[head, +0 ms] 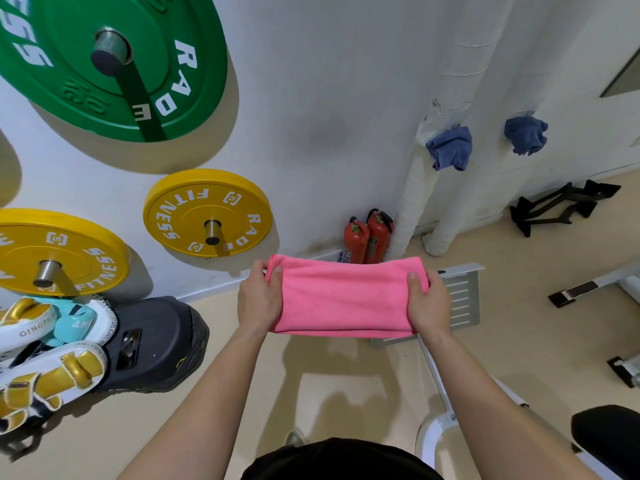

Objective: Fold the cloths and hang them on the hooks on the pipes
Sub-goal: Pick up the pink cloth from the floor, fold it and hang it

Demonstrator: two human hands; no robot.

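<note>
The white pipes stand well apart from the person, ahead and to the right. Each hanging spot I can make out there carries a bunched blue cloth, with a second blue cloth further right. The hooks themselves are hidden, so a free one may be hard to find.

The pink cloth is held in the air over the floor, folded into a wide band stretched between the hands. Its loose layers along the lower edge could probably slide open on the way to the pipes, since only the ends are held. Hung by one layer, it would likely unfold or drop.

The left grip pinches the cloth's left end and the right grip its right end. Each thumb lies on top with the fingers underneath, and the middle is unsupported.
</note>
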